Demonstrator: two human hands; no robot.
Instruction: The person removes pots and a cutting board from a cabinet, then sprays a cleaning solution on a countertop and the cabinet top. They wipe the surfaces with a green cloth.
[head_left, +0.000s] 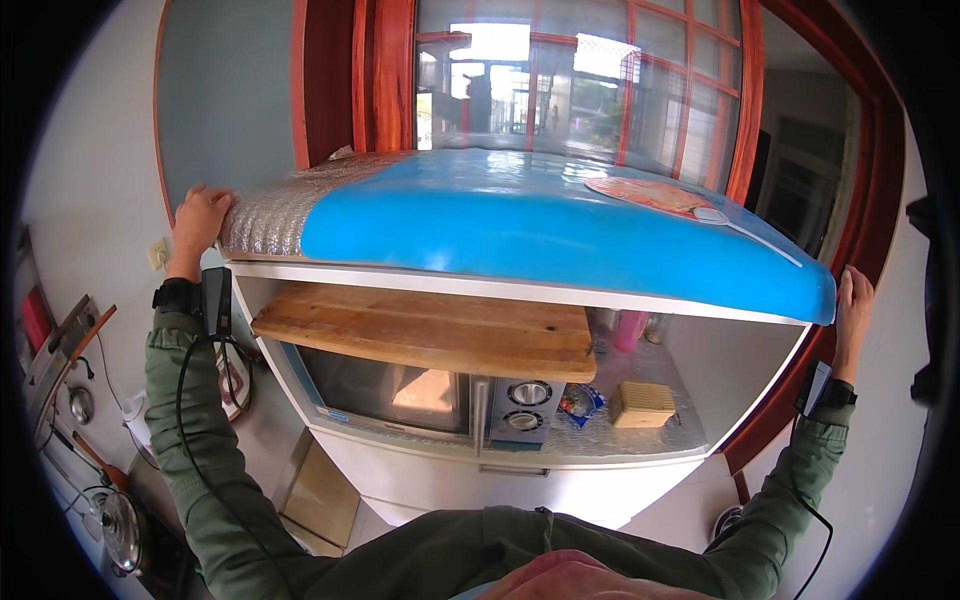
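A blue plastic sheet (465, 225) lies over the top of a white cabinet (420, 474), its front edge bent down. Silvery bubble foil (274, 217) covers the left end of the top. My left hand (201, 217) is at the foil's left edge; whether the fingers grip it cannot be told. At the right front corner, my right hand (853, 296) touches or lies close beside the blue sheet, fingers bent, grip unclear. A round patterned fan (645, 196) with a white handle rests on the sheet's right part.
Under the top, a wooden board (435, 330) lies on a microwave or toaster oven (405, 397). Beside it are a yellowish box (642, 405), a blue packet (581, 401) and a pink container (630, 330). A red-framed glass window stands behind. Utensils and a lidded pot (122, 529) are at lower left.
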